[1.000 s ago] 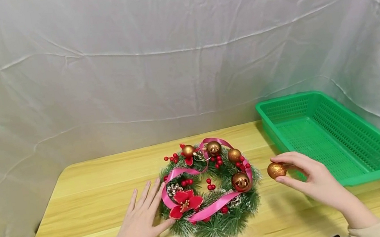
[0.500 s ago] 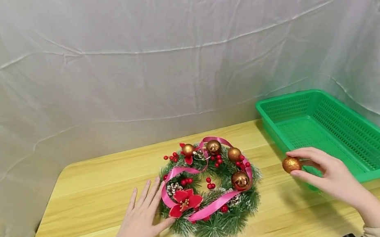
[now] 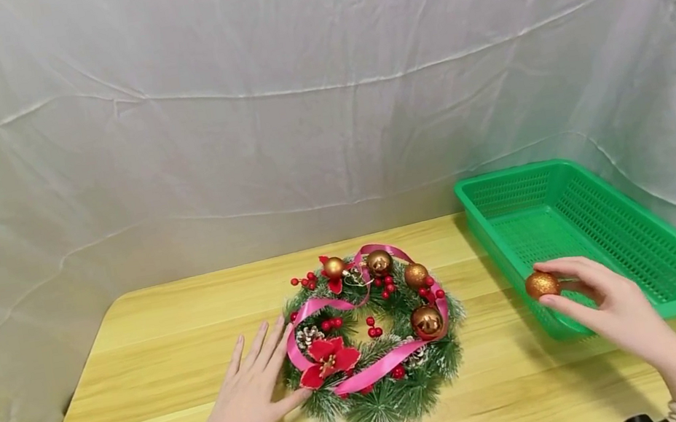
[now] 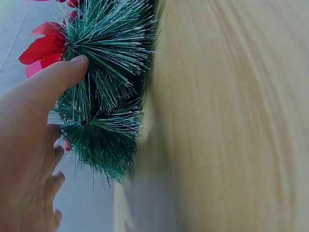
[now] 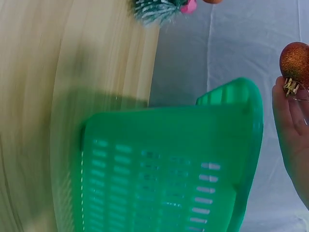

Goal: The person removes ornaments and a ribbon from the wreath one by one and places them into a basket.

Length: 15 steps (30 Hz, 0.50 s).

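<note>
A green wreath [image 3: 379, 411] lies on the table, dressed with a pink ribbon [image 3: 381, 369], red poinsettias [image 3: 329, 361], red berries, pinecones and several bronze baubles [image 3: 427, 322]. My left hand [image 3: 250, 395] rests at its left side with fingers straight and spread. In the left wrist view its thumb [image 4: 72, 72] touches the green needles [image 4: 106, 53]. My right hand [image 3: 612, 304] pinches a glittery copper bauble [image 3: 542, 286] between thumb and fingers, above the near left rim of the green basket [image 3: 581, 239]. The right wrist view shows that bauble's gold cap, with the bauble cut off by the frame edge.
The perforated basket [image 5: 174, 125] stands at the table's right side, and nothing shows inside it. Pale cloth [image 3: 299, 136] hangs behind the wooden table [image 3: 170, 326] and along both sides. A small black object [image 3: 640, 421] sits by the right sleeve.
My right hand has moved rightward with the copper bauble, from beside the wreath to over the basket's rim. The left hand and the wreath stay almost still.
</note>
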Each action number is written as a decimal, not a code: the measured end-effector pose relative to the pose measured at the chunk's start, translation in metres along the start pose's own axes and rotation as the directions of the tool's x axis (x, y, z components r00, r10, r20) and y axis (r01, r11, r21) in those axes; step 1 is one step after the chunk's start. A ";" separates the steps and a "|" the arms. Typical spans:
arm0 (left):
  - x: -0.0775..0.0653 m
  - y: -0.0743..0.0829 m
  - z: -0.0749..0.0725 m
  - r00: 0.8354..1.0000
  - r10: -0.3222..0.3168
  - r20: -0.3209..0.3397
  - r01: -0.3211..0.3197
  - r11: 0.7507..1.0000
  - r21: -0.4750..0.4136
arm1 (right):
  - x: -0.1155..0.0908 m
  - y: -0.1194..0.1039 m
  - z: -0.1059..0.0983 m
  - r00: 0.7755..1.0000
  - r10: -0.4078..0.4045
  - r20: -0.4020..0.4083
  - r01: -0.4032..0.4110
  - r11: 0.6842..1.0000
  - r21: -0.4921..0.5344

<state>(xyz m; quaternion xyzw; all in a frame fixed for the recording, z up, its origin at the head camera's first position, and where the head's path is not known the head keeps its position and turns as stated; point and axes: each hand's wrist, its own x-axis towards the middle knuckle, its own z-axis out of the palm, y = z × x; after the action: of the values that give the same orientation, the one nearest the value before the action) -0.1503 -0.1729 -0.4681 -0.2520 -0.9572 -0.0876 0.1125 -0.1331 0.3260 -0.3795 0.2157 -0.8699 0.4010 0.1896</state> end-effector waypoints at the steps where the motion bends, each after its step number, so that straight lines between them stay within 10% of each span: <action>1: 0.000 0.000 0.000 1.000 0.000 0.002 0.000 1.000 0.001 | -0.001 0.001 -0.002 1.000 0.013 -0.004 -0.013 1.000 -0.007; 15: -0.001 0.001 -0.002 1.000 -0.003 0.007 0.003 1.000 0.001 | -0.007 0.016 -0.025 0.987 0.146 -0.070 -0.152 0.984 -0.087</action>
<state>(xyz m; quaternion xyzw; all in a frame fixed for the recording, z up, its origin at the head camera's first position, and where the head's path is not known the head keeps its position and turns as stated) -0.1490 -0.1729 -0.4665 -0.2507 -0.9580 -0.0866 0.1093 -0.1317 0.3568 -0.3776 0.1282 -0.8948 0.3800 0.1961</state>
